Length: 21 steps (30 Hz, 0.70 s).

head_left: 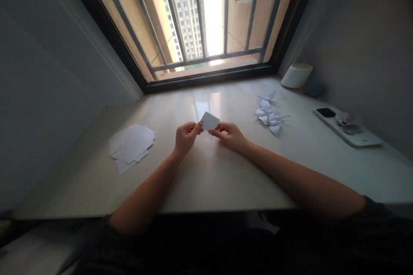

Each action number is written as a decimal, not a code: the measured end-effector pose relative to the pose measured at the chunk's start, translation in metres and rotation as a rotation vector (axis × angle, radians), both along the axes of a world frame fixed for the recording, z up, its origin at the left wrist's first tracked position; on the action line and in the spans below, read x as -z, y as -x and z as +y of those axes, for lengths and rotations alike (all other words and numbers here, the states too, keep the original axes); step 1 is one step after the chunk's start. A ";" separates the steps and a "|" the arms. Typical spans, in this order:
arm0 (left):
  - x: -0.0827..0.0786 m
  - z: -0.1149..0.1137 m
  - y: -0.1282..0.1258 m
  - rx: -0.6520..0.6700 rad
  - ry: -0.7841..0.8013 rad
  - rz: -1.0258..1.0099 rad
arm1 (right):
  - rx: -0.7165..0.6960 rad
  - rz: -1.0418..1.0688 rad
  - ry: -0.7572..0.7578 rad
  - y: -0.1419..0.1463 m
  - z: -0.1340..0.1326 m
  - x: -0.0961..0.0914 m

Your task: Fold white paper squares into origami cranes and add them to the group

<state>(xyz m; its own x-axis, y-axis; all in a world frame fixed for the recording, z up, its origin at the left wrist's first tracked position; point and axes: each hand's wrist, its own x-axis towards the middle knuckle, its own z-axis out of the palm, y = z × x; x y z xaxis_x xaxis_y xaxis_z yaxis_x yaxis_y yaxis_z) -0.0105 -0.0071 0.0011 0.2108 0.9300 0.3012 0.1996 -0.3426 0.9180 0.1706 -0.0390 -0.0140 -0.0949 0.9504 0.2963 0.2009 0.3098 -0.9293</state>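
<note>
A small folded piece of white paper [211, 121] is held up just above the table, between both hands. My left hand [187, 135] pinches its left edge, thumb on the near side. At its lower right corner, my right hand [228, 134] grips the same paper between thumb and fingers. A loose stack of white paper sheets [132, 144] lies to the left of my left hand. Several folded white paper shapes [269, 114], with thin points like paper cranes, are heaped to the right, beyond my right hand.
On the right of the white table [206, 189] lies a phone [350, 131] with a round attachment on its back. A white cylindrical object [297, 75] stands in the back right corner, a dark bluish item [314, 90] beside it. A barred window [206, 21] closes off the far side.
</note>
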 end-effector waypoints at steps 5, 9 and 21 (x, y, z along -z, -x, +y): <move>-0.005 -0.002 0.001 0.042 -0.109 0.102 | 0.037 0.070 -0.008 -0.001 0.006 0.008; -0.010 -0.007 0.000 0.109 -0.227 0.198 | 0.052 0.186 -0.006 -0.001 0.010 0.015; -0.010 -0.010 -0.006 0.150 -0.113 0.180 | 0.195 0.005 -0.046 -0.003 0.009 0.013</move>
